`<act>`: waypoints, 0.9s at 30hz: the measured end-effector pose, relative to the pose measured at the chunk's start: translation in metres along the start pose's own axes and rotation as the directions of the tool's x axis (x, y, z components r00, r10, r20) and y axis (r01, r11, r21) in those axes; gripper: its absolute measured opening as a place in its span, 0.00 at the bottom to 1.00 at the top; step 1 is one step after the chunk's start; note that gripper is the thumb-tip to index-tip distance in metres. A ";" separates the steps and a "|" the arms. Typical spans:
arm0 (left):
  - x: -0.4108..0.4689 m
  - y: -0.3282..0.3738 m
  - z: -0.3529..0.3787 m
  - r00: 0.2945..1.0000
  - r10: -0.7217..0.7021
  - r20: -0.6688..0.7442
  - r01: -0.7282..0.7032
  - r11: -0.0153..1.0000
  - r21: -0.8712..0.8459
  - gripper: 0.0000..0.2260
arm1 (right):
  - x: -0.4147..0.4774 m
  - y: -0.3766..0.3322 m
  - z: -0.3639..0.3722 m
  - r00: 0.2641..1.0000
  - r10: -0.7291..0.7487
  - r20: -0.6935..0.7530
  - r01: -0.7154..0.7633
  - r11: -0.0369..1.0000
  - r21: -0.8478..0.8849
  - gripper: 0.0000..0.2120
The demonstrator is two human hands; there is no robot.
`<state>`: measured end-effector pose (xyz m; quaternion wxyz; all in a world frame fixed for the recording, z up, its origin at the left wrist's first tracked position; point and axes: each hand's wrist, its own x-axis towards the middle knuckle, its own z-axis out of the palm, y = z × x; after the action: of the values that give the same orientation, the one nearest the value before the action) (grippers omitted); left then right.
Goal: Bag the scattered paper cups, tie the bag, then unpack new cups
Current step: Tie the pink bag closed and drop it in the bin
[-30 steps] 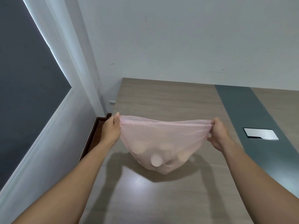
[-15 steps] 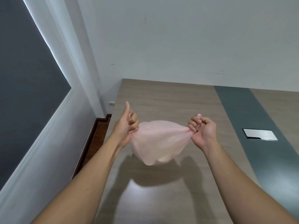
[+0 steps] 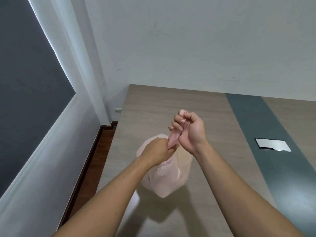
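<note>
A thin pink plastic bag (image 3: 168,178) hangs above the wooden table (image 3: 153,106), bulging with what is inside; the cups themselves do not show through. Its mouth is gathered into a twisted neck (image 3: 173,140). My left hand (image 3: 156,149) is closed around the base of that neck, just above the bag's body. My right hand (image 3: 189,130) grips the upper end of the neck, whose tip sticks out above my fingers. The two hands nearly touch.
A dark grey strip (image 3: 266,151) runs down the table on the right, with a metal cover plate (image 3: 272,144) set in it. The table's left edge borders a gap with dark wooden flooring (image 3: 100,151) and a white wall.
The bag's mouth was stretched wide between my hands a second ago. My hands then came together, gathering the rim into a twisted neck, and the bag now hangs upright from them.
</note>
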<state>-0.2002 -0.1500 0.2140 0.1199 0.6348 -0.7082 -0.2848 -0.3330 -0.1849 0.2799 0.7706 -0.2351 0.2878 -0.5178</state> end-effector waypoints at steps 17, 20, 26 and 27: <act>-0.025 -0.015 -0.020 0.997 -0.002 0.074 0.034 0.899 -0.436 0.12 | -0.023 0.025 -0.021 0.989 0.086 0.116 0.059 0.492 -0.869 0.25; -0.033 -0.016 -0.032 0.999 -0.019 0.042 0.042 0.738 -0.674 0.07 | -0.020 0.030 -0.019 0.999 -0.003 -0.039 -0.023 0.757 -0.653 0.27; -0.025 -0.055 -0.042 0.956 -0.288 -0.059 -0.048 0.043 -0.998 0.26 | -0.013 0.019 -0.035 0.981 -0.033 -0.191 -0.044 0.923 -0.383 0.08; -0.023 -0.055 -0.045 0.949 -0.308 -0.063 -0.087 -0.065 -0.994 0.27 | -0.016 0.020 -0.037 0.991 -0.019 -0.135 -0.051 0.866 -0.498 0.11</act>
<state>-0.1266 -0.1404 0.2237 0.6136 0.4356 -0.1995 -0.6277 -0.3498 -0.1652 0.2435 0.6663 -0.3888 0.4655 -0.4337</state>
